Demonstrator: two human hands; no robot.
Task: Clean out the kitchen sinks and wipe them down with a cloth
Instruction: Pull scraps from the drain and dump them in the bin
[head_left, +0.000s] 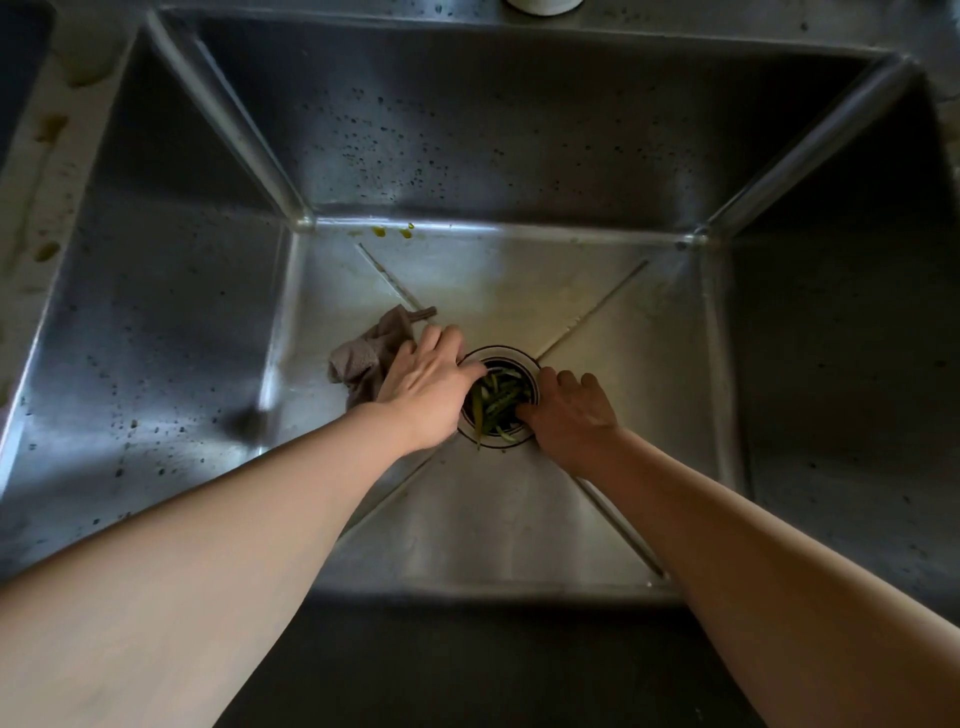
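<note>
Stainless steel walls of the sink (519, 156) (spotted with droplets) surrounded both your hands at the drain strainer (530, 375), which held green vegetable scraps (496, 402). Your left hand (423, 392) lay on the grey-brown cloth (363, 358), fingers reaching the strainer's rim, holding nothing I could see. Your right hand (569, 410) curled its fingers at the opposite rim, though whether it gripped anything I cannot tell.

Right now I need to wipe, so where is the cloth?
The cloth lies crumpled on the sink floor, left of the drain, partly under the left hand.
</note>
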